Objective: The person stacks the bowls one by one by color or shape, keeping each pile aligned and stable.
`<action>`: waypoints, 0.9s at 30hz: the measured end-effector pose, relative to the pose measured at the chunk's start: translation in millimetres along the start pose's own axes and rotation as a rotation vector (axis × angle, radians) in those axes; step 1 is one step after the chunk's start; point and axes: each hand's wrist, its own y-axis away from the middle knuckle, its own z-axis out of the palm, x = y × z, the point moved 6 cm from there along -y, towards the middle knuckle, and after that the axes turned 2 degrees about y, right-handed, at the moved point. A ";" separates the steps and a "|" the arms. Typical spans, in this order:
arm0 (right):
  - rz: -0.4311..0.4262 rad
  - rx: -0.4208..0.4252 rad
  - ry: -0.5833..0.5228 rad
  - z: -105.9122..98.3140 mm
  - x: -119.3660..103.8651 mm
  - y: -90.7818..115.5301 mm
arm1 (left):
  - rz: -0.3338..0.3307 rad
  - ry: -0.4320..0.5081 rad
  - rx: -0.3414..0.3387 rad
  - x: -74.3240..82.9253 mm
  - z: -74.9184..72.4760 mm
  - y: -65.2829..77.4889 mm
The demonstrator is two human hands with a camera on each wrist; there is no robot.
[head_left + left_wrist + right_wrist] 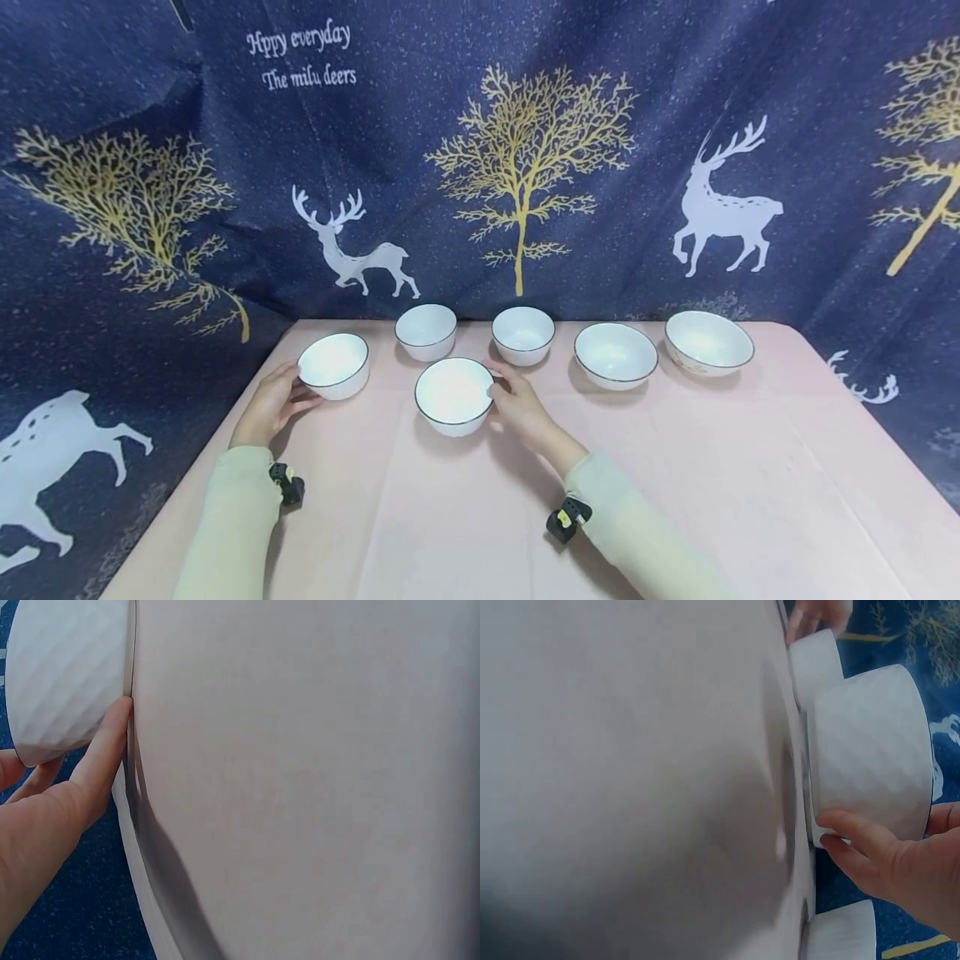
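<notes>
At the table's left, my left hand [270, 402] holds a white dark-rimmed bowl [335, 367] by its left side. The left wrist view shows a digit near the base of that bowl [71, 675] and other fingers by its rim. Nearer the middle, my right hand [520, 408] grips another white bowl [453, 393] at its right side, thumb at the rim. A dimpled outer wall shows on this bowl [874, 754] in the right wrist view, with fingertips down by its foot. Both bowls are upright.
Along the back stand two small white bowls, one left [426, 332] and one right [523, 335]. Farther right are a wider bowl [616, 356] and a large bowl [708, 342] with a pattern outside. A pink cloth [450, 517] covers the table; a blue curtain [600, 250] hangs behind.
</notes>
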 end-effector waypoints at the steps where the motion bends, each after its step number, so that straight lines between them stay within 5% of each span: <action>1: -0.001 0.000 -0.003 0.5 0.1 0.7 | 0.002 0.001 0.000 0.0 0.1 -0.4; 27: 0.033 -0.003 0.033 12.5 11.0 22.0 | -0.006 0.002 -0.011 0.2 0.6 -2.4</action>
